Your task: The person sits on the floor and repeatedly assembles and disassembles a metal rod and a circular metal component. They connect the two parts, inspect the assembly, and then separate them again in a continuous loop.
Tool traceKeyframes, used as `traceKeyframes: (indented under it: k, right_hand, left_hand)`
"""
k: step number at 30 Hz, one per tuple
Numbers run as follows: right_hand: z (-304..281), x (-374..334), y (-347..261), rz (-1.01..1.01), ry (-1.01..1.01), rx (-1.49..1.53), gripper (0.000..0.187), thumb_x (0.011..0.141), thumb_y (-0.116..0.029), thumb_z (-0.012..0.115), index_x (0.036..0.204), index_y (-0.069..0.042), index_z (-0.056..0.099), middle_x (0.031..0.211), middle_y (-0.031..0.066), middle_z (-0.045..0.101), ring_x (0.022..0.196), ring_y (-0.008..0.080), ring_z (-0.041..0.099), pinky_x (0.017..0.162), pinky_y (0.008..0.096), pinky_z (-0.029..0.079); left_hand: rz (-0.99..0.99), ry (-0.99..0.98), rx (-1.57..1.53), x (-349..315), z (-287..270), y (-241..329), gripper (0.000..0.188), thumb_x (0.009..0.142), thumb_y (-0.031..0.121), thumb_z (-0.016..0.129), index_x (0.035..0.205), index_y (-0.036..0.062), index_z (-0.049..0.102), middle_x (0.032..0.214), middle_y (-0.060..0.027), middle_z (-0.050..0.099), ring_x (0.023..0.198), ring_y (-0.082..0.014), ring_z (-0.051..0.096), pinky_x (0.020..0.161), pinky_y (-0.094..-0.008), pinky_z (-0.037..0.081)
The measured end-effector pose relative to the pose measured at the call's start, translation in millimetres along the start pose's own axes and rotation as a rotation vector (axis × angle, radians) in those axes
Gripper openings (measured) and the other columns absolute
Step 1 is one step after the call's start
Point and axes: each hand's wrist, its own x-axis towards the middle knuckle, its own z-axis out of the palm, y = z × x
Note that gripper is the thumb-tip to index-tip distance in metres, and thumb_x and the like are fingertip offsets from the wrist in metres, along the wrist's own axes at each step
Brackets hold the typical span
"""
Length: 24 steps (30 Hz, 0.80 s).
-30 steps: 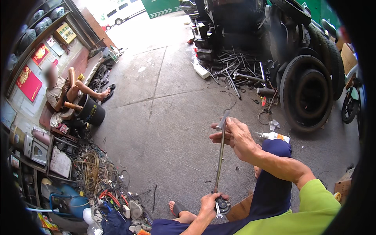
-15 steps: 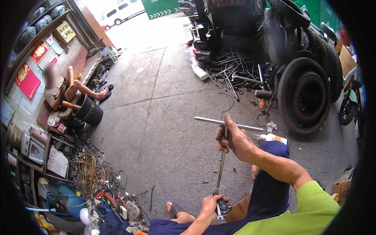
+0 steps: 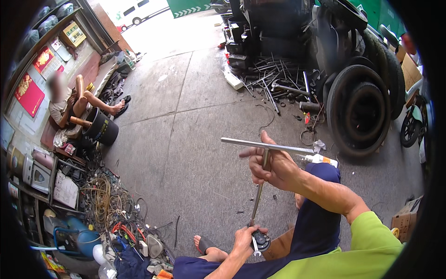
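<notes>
My right hand [image 3: 277, 171] is closed around the upper shaft of a T-handle wrench [image 3: 258, 201], just under its crossbar, with the index finger stretched out to the left. The shaft slants down to a round dark mechanical part [image 3: 263, 240] in front of my lap. Closed around that part and the tool's lower end is my left hand [image 3: 244, 238]. A small silver open-end wrench [image 3: 256, 247] sticks out below my left fingers; how it is held is hidden. Where the shaft meets the part is covered by my fingers.
A white bottle [image 3: 323, 161] lies past my right knee. Tyres [image 3: 360, 111] and a heap of metal rods [image 3: 274, 76] stand at the far right. Tangled cables [image 3: 104, 195] cover the left floor. A seated person [image 3: 69, 104] is beside a black bucket [image 3: 103, 128]. A cardboard box [image 3: 407, 216] sits at right.
The crossbar has turned and tipped slightly, its left end now farther left. My right index finger has straightened out from a curled grip. My left hand stays at the round part.
</notes>
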Motion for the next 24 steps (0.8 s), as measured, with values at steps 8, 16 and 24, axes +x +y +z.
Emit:
traceKeyframes:
  k: [8,16,24]
  right_hand:
    - [2,0,0,-0.195,-0.041,-0.019,0.039,0.102,-0.012,0.032,0.139,-0.002,0.041,0.12,0.0205,0.056,0.078,0.0169,0.062,0.076,0.0362,0.051]
    - [7,-3,-7,-0.228,-0.075,-0.082,0.038,0.1,-0.009,0.033,0.135,0.002,0.044,0.121,0.0216,0.056,0.08,0.0169,0.062,0.078,0.0351,0.05]
    - [4,-5,-9,-0.194,-0.047,-0.07,0.037,0.1,-0.009,0.037,0.134,0.0,0.047,0.116,0.0199,0.059,0.082,0.0175,0.063,0.076,0.0338,0.052]
  left_hand:
    - [0.038,-0.008,0.058,7,-1,5,0.019,0.094,0.008,0.049,0.104,-0.0078,0.049,0.095,-0.0264,0.067,0.082,-0.0306,0.068,0.073,-0.0419,0.059]
    - [0.031,-0.008,0.018,5,1,8,0.024,0.093,0.008,0.052,0.108,-0.0102,0.05,0.094,-0.0259,0.067,0.082,-0.0305,0.069,0.072,-0.0408,0.059]
    - [0.017,-0.011,0.0,2,4,11,0.023,0.091,0.009,0.055,0.104,-0.0103,0.054,0.092,-0.0253,0.067,0.08,-0.03,0.069,0.069,-0.0418,0.059]
